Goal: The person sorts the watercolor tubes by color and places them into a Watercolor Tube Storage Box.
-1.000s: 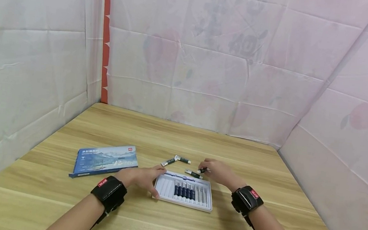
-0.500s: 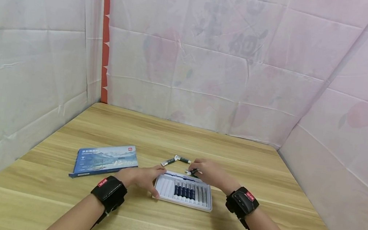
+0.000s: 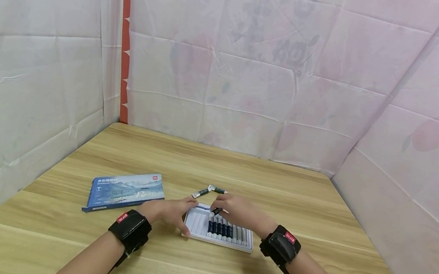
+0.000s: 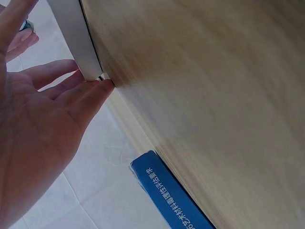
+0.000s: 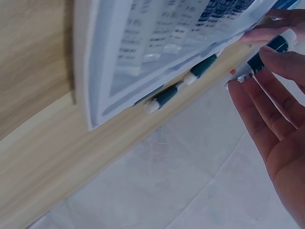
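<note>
My left hand [image 3: 171, 213] grips the left end of the white paint tray [image 3: 219, 243], thumb at the front corner and fingers at the back. In the left wrist view its fingertips touch the tray's edge [image 4: 78, 43]. Above the tray, my right hand [image 3: 241, 210] pinches a dark green paint tube [image 5: 271, 52] between thumb and fingers, with the white cap pointing up in the right wrist view. Several dark-blue-labelled and pale tubes [image 3: 220, 229] lie side by side in the tray's slots. The slots at its left end [image 3: 197, 223] hold no tubes.
Beyond the tray, two green paint tubes [image 3: 200, 193] lie on the wooden table [image 3: 154, 257], their ends close together. A blue paint box [image 3: 126, 190] lies to the left of my left hand. Draped white sheets [image 3: 224, 76] enclose the table's back and sides.
My right hand has moved left with the paint tube, from the table right of the tray to above the tray's slots. It now covers where another loose tube lay. My left hand stays put.
</note>
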Demonstrator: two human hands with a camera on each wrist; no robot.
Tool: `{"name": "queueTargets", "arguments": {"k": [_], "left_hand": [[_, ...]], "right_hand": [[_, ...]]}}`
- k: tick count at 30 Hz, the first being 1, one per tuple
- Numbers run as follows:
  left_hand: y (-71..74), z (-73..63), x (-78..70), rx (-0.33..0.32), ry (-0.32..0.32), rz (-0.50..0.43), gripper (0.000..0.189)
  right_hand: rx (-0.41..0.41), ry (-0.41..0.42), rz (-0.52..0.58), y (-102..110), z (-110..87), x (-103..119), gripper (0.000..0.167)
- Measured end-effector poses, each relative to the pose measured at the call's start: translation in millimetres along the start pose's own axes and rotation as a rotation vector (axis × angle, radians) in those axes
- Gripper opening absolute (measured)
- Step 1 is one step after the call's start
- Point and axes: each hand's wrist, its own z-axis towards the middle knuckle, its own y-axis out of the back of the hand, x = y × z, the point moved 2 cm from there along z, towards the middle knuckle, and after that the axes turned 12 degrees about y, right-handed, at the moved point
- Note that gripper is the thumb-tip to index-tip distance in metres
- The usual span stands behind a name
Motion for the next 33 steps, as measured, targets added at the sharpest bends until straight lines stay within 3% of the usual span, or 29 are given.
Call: {"name": "queueTargets", "arguments": {"k": [14,33], "left_hand": [[1.4,-0.1,-0.1,-0.004,-0.039,0.018,0.086],[1.2,-1.0,-1.0,-0.007,-0.038,0.003,0.084]], "right_hand": [[0.000,0.115,0.012,-9,17.5,14,0.021],[0.076,0.127,0.128,-16,20.7,22,0.018]]}}
